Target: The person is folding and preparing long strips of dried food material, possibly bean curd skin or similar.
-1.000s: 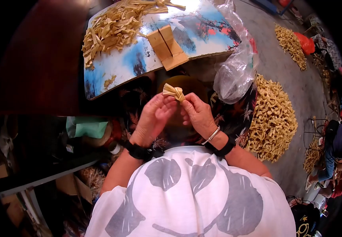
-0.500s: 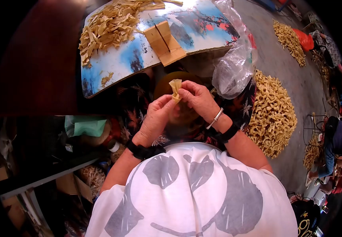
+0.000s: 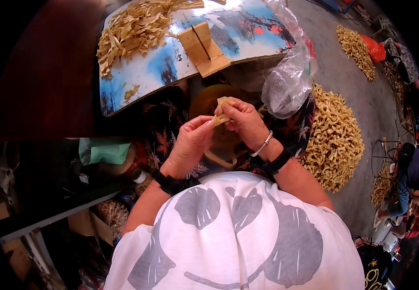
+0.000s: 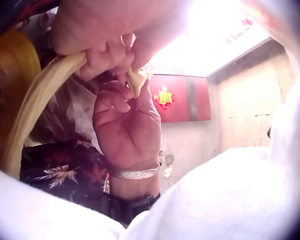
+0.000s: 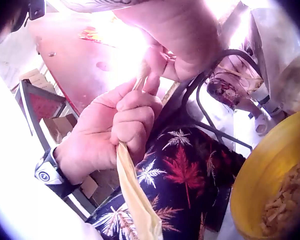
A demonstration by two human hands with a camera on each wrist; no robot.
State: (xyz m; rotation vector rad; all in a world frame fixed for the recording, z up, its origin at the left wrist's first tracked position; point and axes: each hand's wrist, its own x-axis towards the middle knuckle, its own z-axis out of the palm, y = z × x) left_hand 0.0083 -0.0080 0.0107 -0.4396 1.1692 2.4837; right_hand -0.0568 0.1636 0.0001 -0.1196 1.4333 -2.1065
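Note:
Between my hands is a pale yellow, pliable strip [image 3: 220, 117], folded and twisted where the fingers meet. My left hand [image 3: 190, 145] pinches its lower part between thumb and forefinger, the other fingers curled in. My right hand [image 3: 247, 126] pinches the upper part, close to the left fingertips. A long tail of the strip [image 5: 135, 195] hangs below the left hand [image 5: 115, 122] in the right wrist view. In the left wrist view, the right hand [image 4: 127, 127] shows its palm and a silver bracelet, while the left hand [image 4: 105, 25] looms blurred above.
A painted tabletop [image 3: 146, 79] ahead bears a heap of yellow strips [image 3: 132, 36] and a slotted wooden block [image 3: 203, 50]. A yellow basin [image 5: 245, 185] with small pieces stands below my hands. Clear plastic [image 3: 287, 94] hangs right, beside a large pile of knotted pieces [image 3: 332, 140].
The right hand first held the knotted strip with the left fingers loose beside it. The left hand then took hold, and the strip's upright fanned end has folded down under the right fingers.

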